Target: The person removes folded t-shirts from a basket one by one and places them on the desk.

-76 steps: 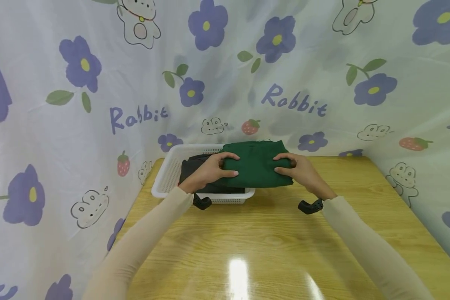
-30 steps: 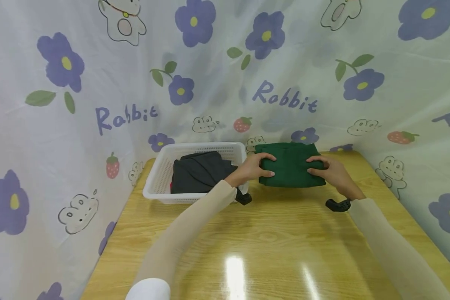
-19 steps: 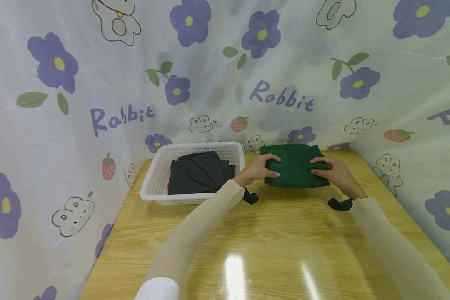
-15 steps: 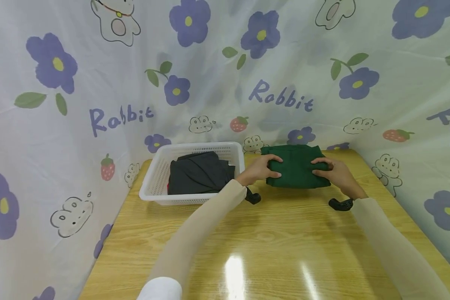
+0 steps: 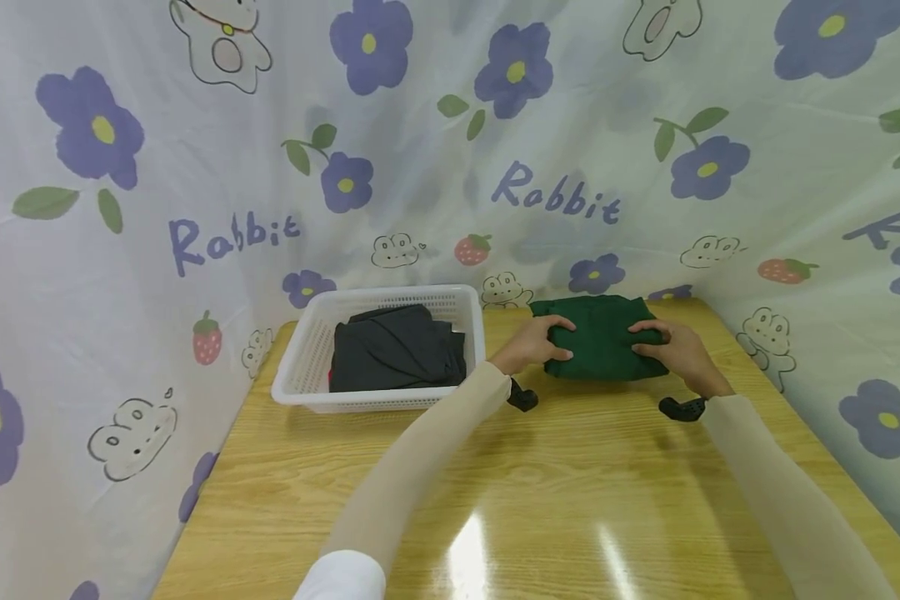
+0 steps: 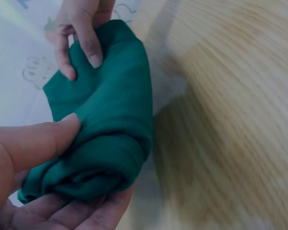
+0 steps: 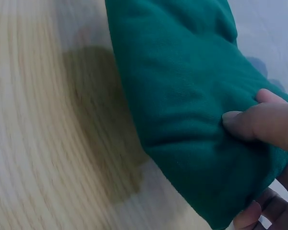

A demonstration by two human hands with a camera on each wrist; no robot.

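Note:
A folded green garment (image 5: 602,340) is held between both hands at the back right of the table, right of the basket. My left hand (image 5: 529,343) grips its left end; in the left wrist view the thumb (image 6: 43,139) lies on top and the fingers lie beneath the rolled layers. On the other end, my right hand (image 5: 681,354) pinches the cloth, thumb (image 7: 259,125) on top and fingertips under the edge. A shadow lies on the table beside the garment; whether its underside touches the wood I cannot tell.
To the left stands a white plastic basket (image 5: 390,400) with dark folded clothes (image 5: 393,350) inside and a bit of red at their left edge. A printed curtain (image 5: 420,167) hangs behind the wooden table (image 5: 570,475).
Both hands have carried the green garment rightward, from over the basket's right side to beside it. Most recently it has sunk slightly toward the table. The dark clothes have come into fuller view.

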